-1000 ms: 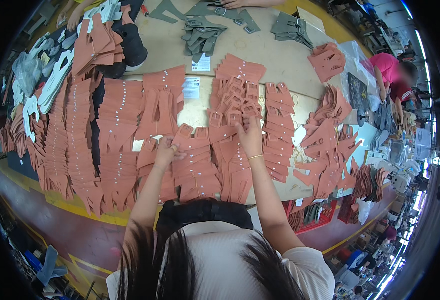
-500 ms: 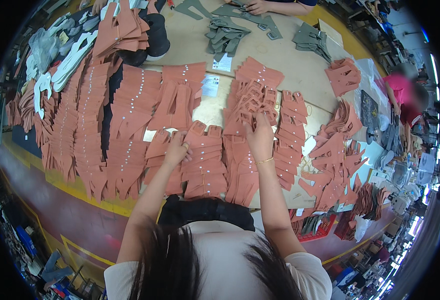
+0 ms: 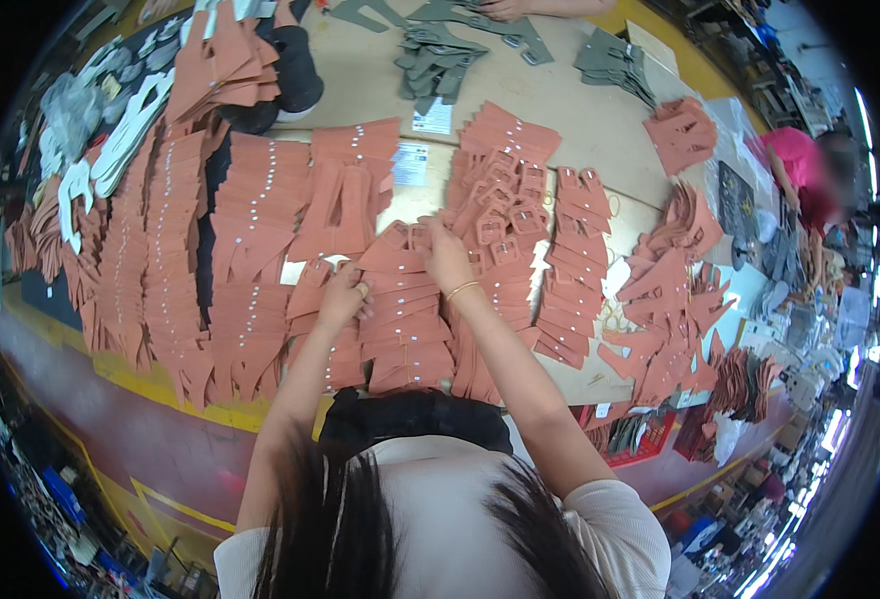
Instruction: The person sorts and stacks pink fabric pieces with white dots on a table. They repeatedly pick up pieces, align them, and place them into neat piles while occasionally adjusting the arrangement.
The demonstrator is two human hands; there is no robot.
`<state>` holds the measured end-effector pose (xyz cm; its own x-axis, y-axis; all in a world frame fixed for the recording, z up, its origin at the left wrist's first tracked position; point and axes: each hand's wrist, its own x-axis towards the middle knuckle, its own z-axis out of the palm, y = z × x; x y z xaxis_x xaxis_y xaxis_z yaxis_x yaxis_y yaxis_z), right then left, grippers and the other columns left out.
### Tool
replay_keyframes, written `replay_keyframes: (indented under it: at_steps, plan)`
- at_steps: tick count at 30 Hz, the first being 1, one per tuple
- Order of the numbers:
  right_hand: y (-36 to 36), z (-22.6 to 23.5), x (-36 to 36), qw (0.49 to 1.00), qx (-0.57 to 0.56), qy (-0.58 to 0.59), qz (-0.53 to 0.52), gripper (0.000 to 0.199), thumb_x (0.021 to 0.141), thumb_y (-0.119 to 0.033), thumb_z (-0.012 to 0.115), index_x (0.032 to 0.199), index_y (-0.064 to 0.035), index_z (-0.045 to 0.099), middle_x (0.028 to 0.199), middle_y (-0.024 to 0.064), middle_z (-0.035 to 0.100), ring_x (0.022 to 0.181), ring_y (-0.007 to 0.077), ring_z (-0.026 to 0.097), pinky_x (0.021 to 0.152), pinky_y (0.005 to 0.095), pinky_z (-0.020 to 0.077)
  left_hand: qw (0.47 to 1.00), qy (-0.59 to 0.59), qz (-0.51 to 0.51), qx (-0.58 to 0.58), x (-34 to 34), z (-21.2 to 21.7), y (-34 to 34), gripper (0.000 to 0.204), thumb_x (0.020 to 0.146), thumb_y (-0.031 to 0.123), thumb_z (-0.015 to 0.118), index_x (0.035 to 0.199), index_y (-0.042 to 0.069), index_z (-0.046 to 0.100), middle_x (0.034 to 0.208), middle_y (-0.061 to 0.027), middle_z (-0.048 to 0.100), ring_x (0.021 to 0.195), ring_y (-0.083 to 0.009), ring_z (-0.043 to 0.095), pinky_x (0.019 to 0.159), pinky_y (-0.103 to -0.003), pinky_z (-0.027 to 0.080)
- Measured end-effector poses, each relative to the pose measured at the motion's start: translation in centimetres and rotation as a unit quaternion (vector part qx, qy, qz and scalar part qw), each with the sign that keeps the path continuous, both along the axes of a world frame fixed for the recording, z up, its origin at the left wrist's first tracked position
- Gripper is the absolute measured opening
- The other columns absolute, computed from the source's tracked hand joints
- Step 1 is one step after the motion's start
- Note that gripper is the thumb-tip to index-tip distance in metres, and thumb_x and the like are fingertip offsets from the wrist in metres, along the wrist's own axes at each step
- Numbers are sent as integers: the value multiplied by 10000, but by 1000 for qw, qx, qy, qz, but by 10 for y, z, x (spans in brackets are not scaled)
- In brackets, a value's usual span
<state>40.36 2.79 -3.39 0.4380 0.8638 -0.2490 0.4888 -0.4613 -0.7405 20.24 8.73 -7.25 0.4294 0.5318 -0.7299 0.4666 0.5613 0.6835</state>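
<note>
While the right hand [image 3: 447, 258] touches straps [image 3: 392, 258], a red crate [image 3: 657, 439] holds cutouts [image 3: 623, 434].

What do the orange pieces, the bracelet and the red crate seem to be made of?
Orange pieces: perhaps leather or a synthetic like it, with a matt finish; they look like thin, cleanly cut sheets.

Bracelet: probably metal, with a shiny gold-coloured finish.

Red crate: likely moulded plastic, judging by its even, bright colour.

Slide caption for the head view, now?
Right hand at the buckled end of a salmon piece atop a fanned stack, left hand alongside; green pieces across the table.
</note>
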Motion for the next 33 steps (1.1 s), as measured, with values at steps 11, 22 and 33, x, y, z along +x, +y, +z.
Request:
replay_keyframes:
  at_steps: [11,22,33]
  plan:
    - [-87,5,79,972,5,-205,-115,326,756,-86,692,1043,-43,544,958,173,556,906,371,553,806,445,456,978,41,-44,199,-4,-23,20,306,853,136,613,1104,-40,623,922,-107,678,838,-145,627,743,-277,484]
    - [-79,46,64,984,-48,-167,-49,269,732,-135,730,874,7,552,881,165,561,810,354,595,711,432,488,969,68,-55,232,14,-38,27,315,799,114,693,1084,-17,660,838,-102,689,747,-147,633,699,-286,498]
    - [18,32,29,996,14,75,-49,459,805,-159,689,1203,-54,487,888,171,643,815,278,637,729,372,494,972,86,-76,203,16,-27,29,287,803,65,658,1083,1,666,784,-97,679,695,-147,620,684,-283,495]
